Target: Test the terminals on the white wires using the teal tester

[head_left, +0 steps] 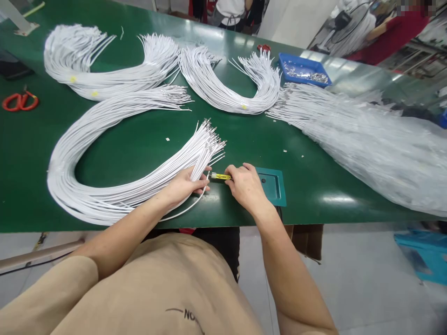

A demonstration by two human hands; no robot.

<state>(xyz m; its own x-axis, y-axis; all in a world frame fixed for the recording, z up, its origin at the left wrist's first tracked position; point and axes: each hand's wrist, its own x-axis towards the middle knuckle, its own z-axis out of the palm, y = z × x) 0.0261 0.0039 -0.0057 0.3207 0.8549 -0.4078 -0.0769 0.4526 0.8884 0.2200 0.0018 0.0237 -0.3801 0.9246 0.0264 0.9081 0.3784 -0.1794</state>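
My left hand (193,180) is closed around several white cables (201,164) near their ends, at the front of a large curved bundle (66,153). The bundle's metal-tipped ends fan out beyond my fingers. One cable loops down below the hand. My right hand (245,184) is closed, its thumb and fingers pinching the right end of a slim yellow piece (221,176) with dark marks. The other end of this yellow piece meets the cable at my left fingertips; its exact kind is unclear. Right beside my right hand lies a shallow teal tray (281,188), partly covered by it.
More white cable bundles (115,81) (230,95) lie across the green table (244,139). A plastic-wrapped cable bundle (377,139) covers the right side. At the back stands a blue bin (303,70) of small metal parts. Red-handled scissors (21,101) lie left. People (394,37) are beyond the table.
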